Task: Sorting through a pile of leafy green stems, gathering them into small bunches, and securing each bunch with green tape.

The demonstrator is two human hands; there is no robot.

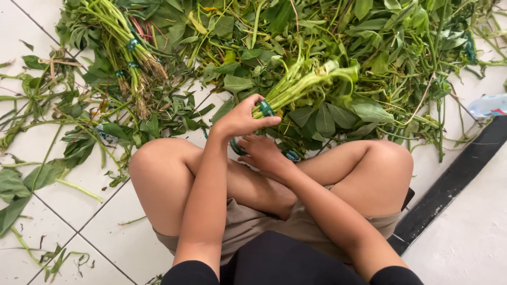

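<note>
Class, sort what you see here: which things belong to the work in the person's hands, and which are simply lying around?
In the work:
- left hand gripping the banded bunch of stems
- right hand on green tape
- heap of loose greens
- tied bundles

Lying about:
- scattered leaves on the tiled floor
- plastic bottle
- dark floor strip

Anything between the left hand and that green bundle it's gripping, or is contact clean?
Nothing visible in between. The left hand is closed directly on the bundle of green stems near its green band. The right hand sits just below, over the leaf pile.
</note>
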